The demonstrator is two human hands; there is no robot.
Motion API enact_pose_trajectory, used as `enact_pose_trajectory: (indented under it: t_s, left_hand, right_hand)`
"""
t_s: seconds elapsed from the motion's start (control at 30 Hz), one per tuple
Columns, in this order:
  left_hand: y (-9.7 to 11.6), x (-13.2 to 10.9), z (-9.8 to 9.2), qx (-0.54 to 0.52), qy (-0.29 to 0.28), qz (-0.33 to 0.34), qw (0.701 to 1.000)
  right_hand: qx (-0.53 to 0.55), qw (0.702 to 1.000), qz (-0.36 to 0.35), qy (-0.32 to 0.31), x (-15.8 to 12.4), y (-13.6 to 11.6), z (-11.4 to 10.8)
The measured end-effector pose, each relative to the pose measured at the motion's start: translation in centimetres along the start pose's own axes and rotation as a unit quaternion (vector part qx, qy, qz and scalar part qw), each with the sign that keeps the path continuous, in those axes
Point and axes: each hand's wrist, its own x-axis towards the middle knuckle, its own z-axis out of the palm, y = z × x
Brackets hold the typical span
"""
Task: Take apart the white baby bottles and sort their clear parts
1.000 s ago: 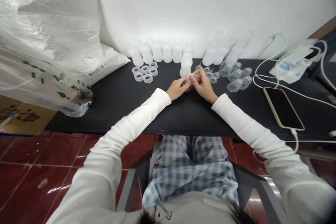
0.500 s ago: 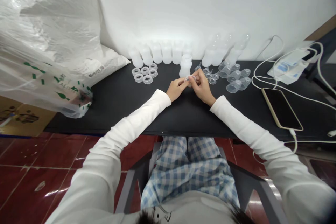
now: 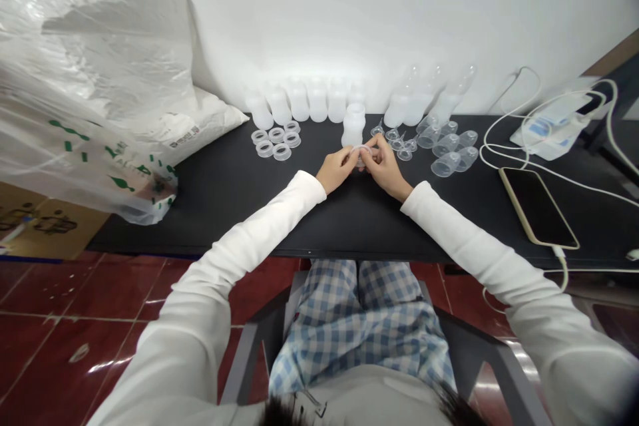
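Observation:
Both my left hand (image 3: 336, 170) and my right hand (image 3: 383, 164) are closed around one clear screw ring (image 3: 363, 148), pinching it from either side above the black table. The fingers partly cover it, so I cannot tell whether a nipple sits inside. Just behind the ring stands an open, frosted baby bottle (image 3: 354, 124). Several bottle nipples (image 3: 398, 144) lie right of my right hand. Left of my hands is a group of loose screw rings (image 3: 277, 138).
A row of frosted bottles (image 3: 317, 101) lines the wall, with capped bottles (image 3: 446, 100) farther right. Clear caps (image 3: 445, 164) lie before those. A charging phone (image 3: 538, 206), white cables and a power strip (image 3: 554, 126) occupy the right; large plastic bags (image 3: 100, 66) fill the left.
The ring has tilted slightly between my fingers, and the fingers have shifted a little around it. Both hands stay in nearly the same place.

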Motion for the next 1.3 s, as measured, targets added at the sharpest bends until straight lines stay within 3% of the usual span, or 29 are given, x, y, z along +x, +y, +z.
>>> enact_pose_trajectory:
  t_s: [0.23, 0.4, 0.67, 0.93, 1.1, 1.3]
  left_hand:
    - [1.0, -0.1, 0.1, -0.046, 0.001, -0.070, 0.997]
    - [2.1, -0.3, 0.2, -0.030, 0.002, -0.079, 0.996]
    - [2.6, -0.6, 0.0, -0.023, -0.044, -0.122, 0.991]
    - [2.0, -0.2, 0.0, -0.045, -0.021, -0.093, 0.994]
    - [1.8, 0.0, 0.1, 0.026, 0.014, -0.062, 0.998]
    - [2.0, -0.2, 0.4, 0.032, 0.029, -0.051, 0.998]
  right_hand:
    - [0.002, 1.000, 0.014, 0.023, -0.2, -0.2, 0.2]
    - [0.000, 0.999, 0.030, 0.045, -0.4, -0.8, 0.3]
    - [-0.002, 1.000, 0.017, -0.022, -0.4, -1.4, -0.5]
    - [0.022, 0.999, 0.023, -0.044, 0.1, -1.1, -0.6]
    - [0.023, 0.999, 0.029, -0.020, 0.2, -0.3, -0.1]
    - [-0.011, 0.999, 0.021, 0.038, -0.1, 0.2, 0.4]
